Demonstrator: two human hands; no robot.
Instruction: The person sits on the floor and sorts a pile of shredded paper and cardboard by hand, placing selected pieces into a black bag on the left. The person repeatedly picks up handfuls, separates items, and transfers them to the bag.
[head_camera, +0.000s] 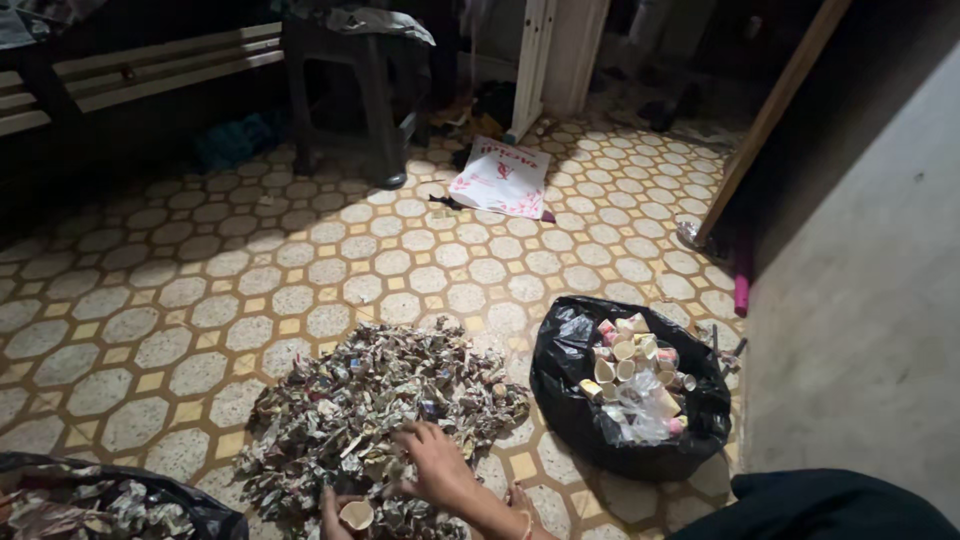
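Hands work low at the near edge of the head view. The right hand (437, 467) lies flat and loose on the heap of crumpled scraps (375, 420), fingers spread into it and gripping nothing that shows. The left hand (335, 512) sits just below it, mostly cut off by the frame; a small paper cup (356, 515) rests mouth-up against its fingers, seemingly cradled there, though I cannot tell how firmly it is held. The cup sits at the heap's near rim, which looks like the spot where it came out of the litter.

Just to the right of the heap, close but apart from it, stands an open black bag (585, 400) with its mouth rolled wide, perhaps so things can be dropped in without fuss. It holds many more small cups (628, 352) and a crumpled clear plastic bag (640, 415).

At the near left corner a second black bag (190, 505) shows more of the same scraps. The tiled floor (200, 300) runs back to a dark stool (350, 90), a bench (140, 70), and a white and pink printed bag (503, 177) lying flat. A grey wall (860, 330) crowds the right side, hemming in the cup bag, and a dark-clothed knee (820, 505) fills the near right corner.
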